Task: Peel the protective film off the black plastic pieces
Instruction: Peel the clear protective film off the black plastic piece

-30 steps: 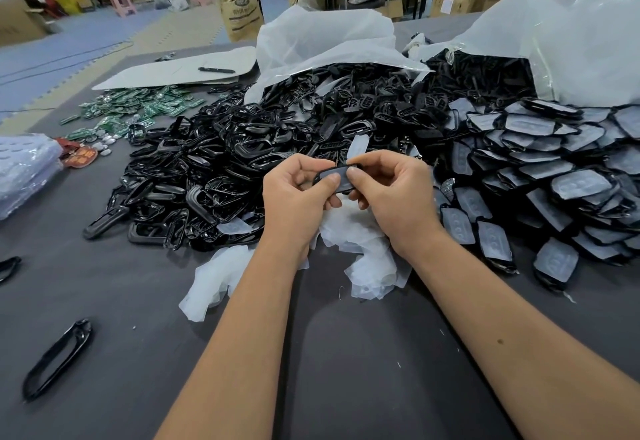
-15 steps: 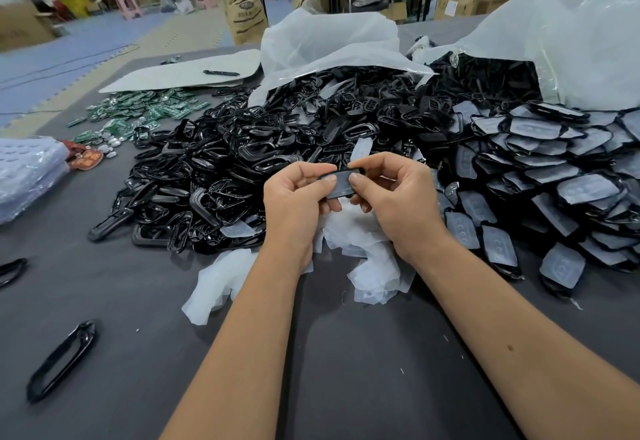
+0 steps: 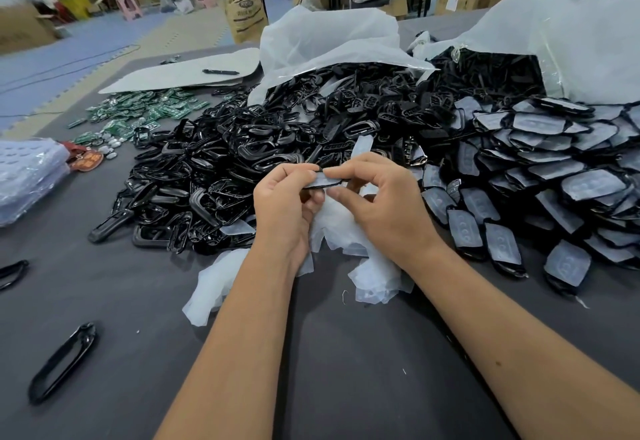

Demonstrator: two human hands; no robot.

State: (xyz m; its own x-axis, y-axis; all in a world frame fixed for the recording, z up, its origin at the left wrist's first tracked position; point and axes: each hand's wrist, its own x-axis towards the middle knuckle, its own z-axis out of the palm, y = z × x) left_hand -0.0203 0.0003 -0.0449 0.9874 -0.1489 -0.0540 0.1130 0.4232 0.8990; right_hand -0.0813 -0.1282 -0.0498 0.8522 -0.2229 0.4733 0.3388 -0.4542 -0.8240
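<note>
Black plastic is what your fingers are working on: a small flat black plastic piece (image 3: 323, 181) with a pale film face, held at the centre of the frame between both hands, above the dark grey surface (image 3: 346, 370). Your left hand (image 3: 282, 204) grips its left end with curled fingers, thumb and forefinger pinching the edge. Your right hand (image 3: 375, 198) pinches the piece's upper edge between forefinger and thumb, the other fingers loosely curled. A strip of translucent protective film (image 3: 360, 148) stands up just behind the piece; whether it is attached you cannot tell.

Under your hands lies a crumpled heap of peeled whitish film scraps (image 3: 346, 242), trailing toward lower left. Left of centre spreads a pile of glossy black plastic frames (image 3: 214, 176). At the right sits a pile of black pieces with film on them (image 3: 554, 169). Behind both piles, clear plastic bags (image 3: 329, 41) lie open. Green circuit boards (image 3: 145, 110) are scattered at upper left, and one black oval frame (image 3: 62, 363) lies alone at lower left.
</note>
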